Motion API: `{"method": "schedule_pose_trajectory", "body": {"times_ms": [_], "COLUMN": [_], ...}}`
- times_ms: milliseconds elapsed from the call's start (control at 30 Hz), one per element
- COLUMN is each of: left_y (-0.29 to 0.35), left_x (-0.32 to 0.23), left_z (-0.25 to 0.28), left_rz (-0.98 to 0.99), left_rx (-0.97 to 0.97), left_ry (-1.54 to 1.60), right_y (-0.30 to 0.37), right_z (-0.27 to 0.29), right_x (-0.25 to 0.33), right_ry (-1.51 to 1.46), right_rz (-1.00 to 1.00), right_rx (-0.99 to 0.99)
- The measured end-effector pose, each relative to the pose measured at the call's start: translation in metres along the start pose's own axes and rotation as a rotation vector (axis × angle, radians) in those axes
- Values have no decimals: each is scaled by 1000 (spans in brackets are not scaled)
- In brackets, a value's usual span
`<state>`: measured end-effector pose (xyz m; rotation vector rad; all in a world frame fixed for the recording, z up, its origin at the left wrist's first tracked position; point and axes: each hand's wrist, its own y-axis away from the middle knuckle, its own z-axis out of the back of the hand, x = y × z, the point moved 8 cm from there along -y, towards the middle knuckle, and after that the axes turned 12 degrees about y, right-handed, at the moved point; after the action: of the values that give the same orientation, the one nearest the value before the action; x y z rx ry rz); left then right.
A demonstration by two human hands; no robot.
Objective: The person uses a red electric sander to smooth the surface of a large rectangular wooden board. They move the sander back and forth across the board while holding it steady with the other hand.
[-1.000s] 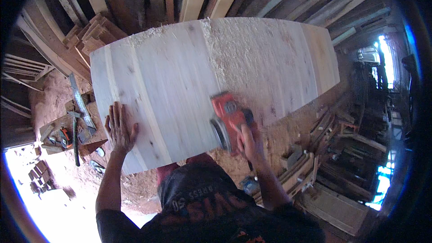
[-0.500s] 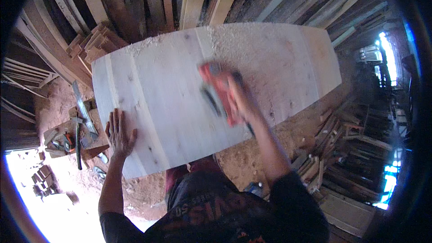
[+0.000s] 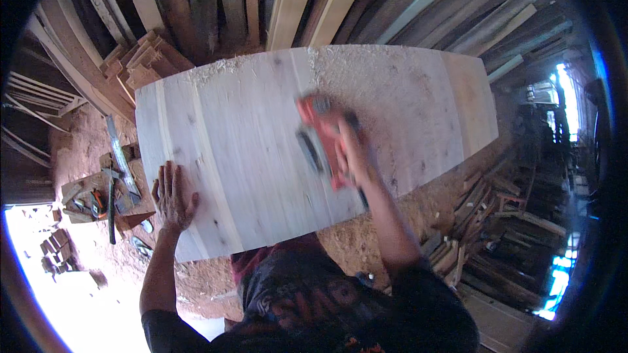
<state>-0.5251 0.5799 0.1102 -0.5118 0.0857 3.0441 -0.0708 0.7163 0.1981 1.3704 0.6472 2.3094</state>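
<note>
On the panel (image 3: 255, 163), left grip (image 3: 173, 201) lies spread; right grip (image 3: 354, 159) clasps blurred planer (image 3: 324, 129), underside hidden.

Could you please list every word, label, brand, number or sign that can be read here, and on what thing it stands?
Dark shirt: large reddish letters, partly blurred; I do not copy printed words.
Red power tool in the right hand: too blurred to read any label.
Orange-and-black object at the left: too small to read.
Wide board: no visible writing.

Dark T-shirt (image 3: 275, 287), faded reddish lettering (image 3: 320, 307); short black sleeves (image 3: 432, 294); maroon legwear (image 3: 244, 263).
</note>
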Motion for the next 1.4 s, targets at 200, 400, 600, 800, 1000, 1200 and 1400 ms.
{"method": "schedule_pose_trajectory", "body": {"times_ms": [200, 400, 600, 800, 1000, 1200, 1400], "left_y": [-2, 2, -33, -57, -60, -60, -60], "left_x": [0, 4, -88, -155, -153, -155, -151], "left_z": [2, -6, -48, -46, -42, -43, -49], "left_rz": [-1, 19, 120, 72, 56, 28, 34], "left_rx": [18, -9, 36, -85, -67, -116, -140], "left_ry": [2, -37, 61, 39, 55, 16, 21], "right_y": [-163, 3, 187, 66, -136, -18, 197], "right_z": [1, 37, 55, 62, 65, 78, 79], "right_x": [124, -16, -127, -54, 64, -19, -163], "right_ry": [-133, 29, -138, -129, -81, 48, -85], "right_rz": [238, 32, -182, 19, 236, 61, -180], "right_rx": [41, 46, -178, -115, 3, 24, -130]}}
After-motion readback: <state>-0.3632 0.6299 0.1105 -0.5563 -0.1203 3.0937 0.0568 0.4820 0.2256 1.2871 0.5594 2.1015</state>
